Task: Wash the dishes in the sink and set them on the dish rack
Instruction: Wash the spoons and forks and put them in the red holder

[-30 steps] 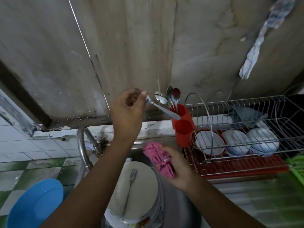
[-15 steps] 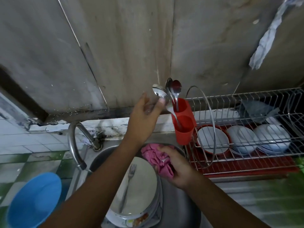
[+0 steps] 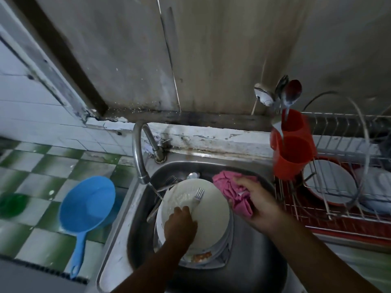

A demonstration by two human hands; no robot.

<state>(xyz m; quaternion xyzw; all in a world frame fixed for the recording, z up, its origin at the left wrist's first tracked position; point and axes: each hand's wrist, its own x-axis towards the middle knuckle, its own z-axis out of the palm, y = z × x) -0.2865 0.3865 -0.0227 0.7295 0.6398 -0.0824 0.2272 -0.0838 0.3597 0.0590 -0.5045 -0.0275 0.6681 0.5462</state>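
Note:
A stack of white plates (image 3: 211, 216) fills the steel sink (image 3: 249, 271). On the top plate lies a fork (image 3: 197, 197), and my left hand (image 3: 179, 225) rests on its handle, fingers curled over it. My right hand (image 3: 260, 204) holds a crumpled pink cloth (image 3: 230, 189) at the plates' right edge. More cutlery (image 3: 169, 182) lies behind the stack. Several spoons (image 3: 281, 96) stand in the red cutlery holder (image 3: 292, 149) on the wire dish rack (image 3: 349, 187), which holds white plates (image 3: 330, 182).
A curved tap (image 3: 139, 153) runs a thin stream of water into the sink. A blue plastic dipper (image 3: 86, 208) and a green object (image 3: 12, 205) sit on the green-and-white tiled counter at left. A stained wall rises behind.
My left hand left the spoon in the red holder and dropped down onto the fork on the top plate. The view tilted down toward the sink.

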